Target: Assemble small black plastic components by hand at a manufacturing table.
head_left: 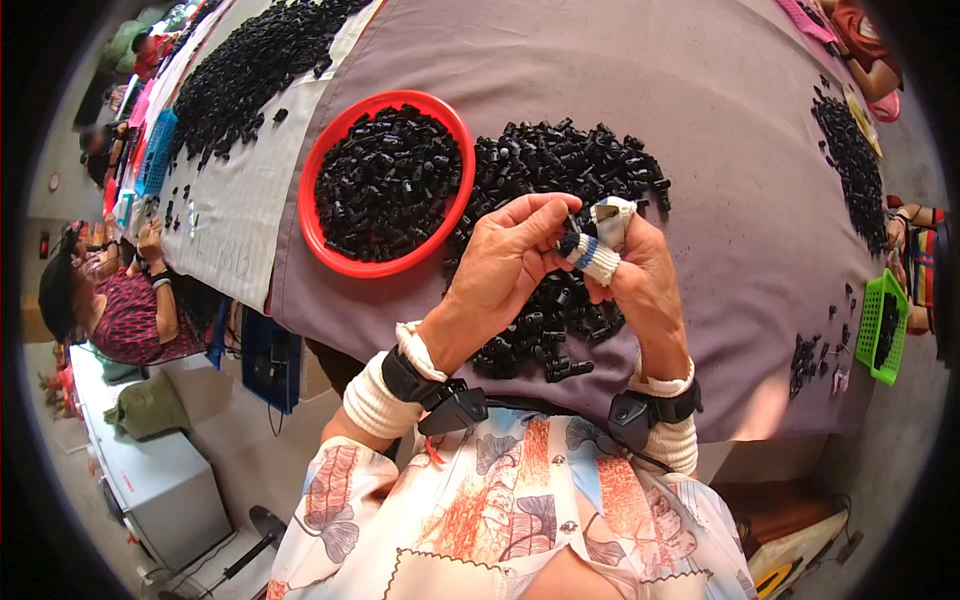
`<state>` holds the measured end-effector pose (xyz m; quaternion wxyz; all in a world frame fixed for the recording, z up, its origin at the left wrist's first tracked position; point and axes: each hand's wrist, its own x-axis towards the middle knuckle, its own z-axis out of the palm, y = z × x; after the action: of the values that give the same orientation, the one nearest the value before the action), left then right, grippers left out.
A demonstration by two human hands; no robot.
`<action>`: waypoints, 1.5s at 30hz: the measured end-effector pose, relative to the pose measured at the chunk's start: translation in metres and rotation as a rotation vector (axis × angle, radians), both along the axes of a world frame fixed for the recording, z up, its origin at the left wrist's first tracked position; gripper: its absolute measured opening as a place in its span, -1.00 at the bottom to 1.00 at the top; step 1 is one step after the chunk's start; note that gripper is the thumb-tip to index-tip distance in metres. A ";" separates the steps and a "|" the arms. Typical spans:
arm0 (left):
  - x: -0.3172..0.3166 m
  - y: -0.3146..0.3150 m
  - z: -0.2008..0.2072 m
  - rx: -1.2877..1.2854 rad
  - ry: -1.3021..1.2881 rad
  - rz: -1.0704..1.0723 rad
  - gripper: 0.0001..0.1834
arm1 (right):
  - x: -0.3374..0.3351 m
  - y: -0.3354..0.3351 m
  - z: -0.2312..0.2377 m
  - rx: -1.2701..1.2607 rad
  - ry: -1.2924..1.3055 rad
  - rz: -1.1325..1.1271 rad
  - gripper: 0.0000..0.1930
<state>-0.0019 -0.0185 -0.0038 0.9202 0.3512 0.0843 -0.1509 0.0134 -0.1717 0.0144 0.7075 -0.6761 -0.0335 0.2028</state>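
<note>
My left hand [508, 258] pinches a small black plastic part [571, 228] between thumb and fingertips, over the table. Close against it, my right hand [645, 262] is closed, its fingers curled toward the same part. White knit finger covers [600, 262], one with blue stripes, wrap some right fingers. Whether those fingers grip the part or something else is hidden. Below and behind both hands spreads a loose pile of similar black parts [575, 160]. Just left of the pile stands a round red basin [312, 215] filled with more of them.
A mauve cloth [720, 130] covers the table. Another heap of black parts [255, 75] lies on a pale cloth at far left, where a person [130, 300] sits. At right are more black parts [850, 165], a green basket [884, 330] and other people's arms.
</note>
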 end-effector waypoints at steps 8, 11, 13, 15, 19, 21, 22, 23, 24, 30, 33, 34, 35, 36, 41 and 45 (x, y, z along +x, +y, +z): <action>-0.002 0.000 0.004 0.009 0.001 0.024 -0.75 | 0.001 -0.001 -0.002 0.018 0.068 0.019 -0.78; -0.002 0.002 0.005 -0.006 -0.005 0.007 -0.75 | 0.002 -0.003 -0.002 -0.013 0.056 0.065 -0.75; -0.002 0.003 0.006 -0.001 0.000 -0.006 -0.75 | 0.004 -0.004 -0.004 -0.057 0.040 0.097 -0.73; -0.002 0.005 0.008 0.012 0.001 -0.027 -0.76 | 0.006 -0.005 -0.007 -0.092 0.006 0.148 -0.70; -0.002 0.004 0.016 0.054 0.008 -0.069 -0.76 | 0.009 -0.006 -0.006 -0.079 -0.021 0.183 -0.72; -0.003 0.005 0.016 0.063 0.017 -0.071 -0.76 | 0.010 -0.006 -0.004 -0.176 -0.019 0.209 -0.72; -0.003 0.005 0.015 0.069 0.024 -0.074 -0.76 | 0.010 -0.006 -0.004 -0.175 -0.018 0.208 -0.72; -0.003 0.005 0.014 0.070 0.025 -0.076 -0.76 | 0.010 -0.005 -0.005 -0.182 -0.018 0.215 -0.72; -0.003 0.006 0.014 0.073 0.029 -0.076 -0.76 | 0.010 -0.005 -0.006 -0.190 -0.019 0.223 -0.73; -0.001 0.006 0.008 0.080 0.015 -0.101 -0.75 | 0.013 -0.007 -0.005 -0.206 -0.021 0.240 -0.74; -0.002 0.005 0.008 0.080 0.026 -0.101 -0.75 | 0.013 -0.009 -0.011 -0.188 -0.008 0.245 -0.74; -0.003 0.004 0.008 0.071 0.029 -0.097 -0.75 | 0.013 -0.009 -0.012 -0.187 -0.007 0.245 -0.74; -0.003 0.004 0.008 0.072 0.030 -0.097 -0.75 | 0.013 -0.009 -0.012 -0.194 -0.013 0.257 -0.74; -0.003 0.004 0.007 0.073 0.041 -0.097 -0.76 | 0.013 -0.009 -0.013 -0.202 -0.019 0.270 -0.74; -0.003 0.005 0.006 0.072 0.053 -0.108 -0.78 | 0.013 -0.009 -0.014 -0.218 -0.109 0.287 -0.74; -0.003 0.006 0.006 0.064 0.056 -0.106 -0.80 | 0.011 -0.008 -0.010 -0.197 -0.166 0.306 -0.74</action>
<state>-0.0051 -0.0125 0.0021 0.8965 0.3801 0.0960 -0.2062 0.0248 -0.1797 0.0042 0.5938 -0.7435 -0.1741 0.2537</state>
